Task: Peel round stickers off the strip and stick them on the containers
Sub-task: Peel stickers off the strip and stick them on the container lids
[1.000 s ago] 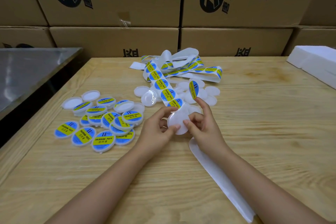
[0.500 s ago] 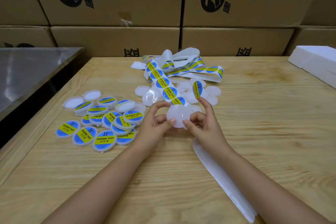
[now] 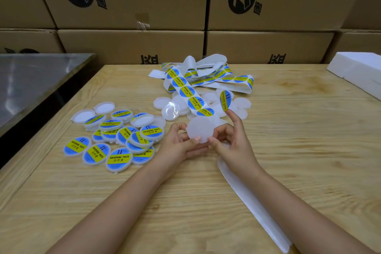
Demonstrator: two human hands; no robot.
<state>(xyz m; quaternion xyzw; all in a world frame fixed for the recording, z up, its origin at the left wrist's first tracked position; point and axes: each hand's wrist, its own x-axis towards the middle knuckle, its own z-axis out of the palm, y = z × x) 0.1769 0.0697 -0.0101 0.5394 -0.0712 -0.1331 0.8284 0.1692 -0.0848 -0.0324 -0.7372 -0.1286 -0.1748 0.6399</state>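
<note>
Above the table (image 3: 288, 150), left hand (image 3: 177, 146) and right hand (image 3: 233, 142) pinch a blank container (image 3: 201, 131); sticker (image 3: 225, 100) clings to right.

Round blue-and-yellow paper sticker (image 3: 225, 100): blue ground, yellow centre band, black lettering. The stickers on the white paper backing strip (image 3: 214, 59) carry the same pattern.
Translucent white round plastic container (image 3: 201, 130): plain, milky, unmarked.
Labelled round plastic containers (image 3: 118, 159): white rims, blue-yellow faces.
Pale wooden table (image 3: 288, 150): yellow-tan, darker wavy grain.
Brown cardboard boxes (image 3: 132, 45): black print.
White foam block (image 3: 358, 70): unpatterned.
</note>
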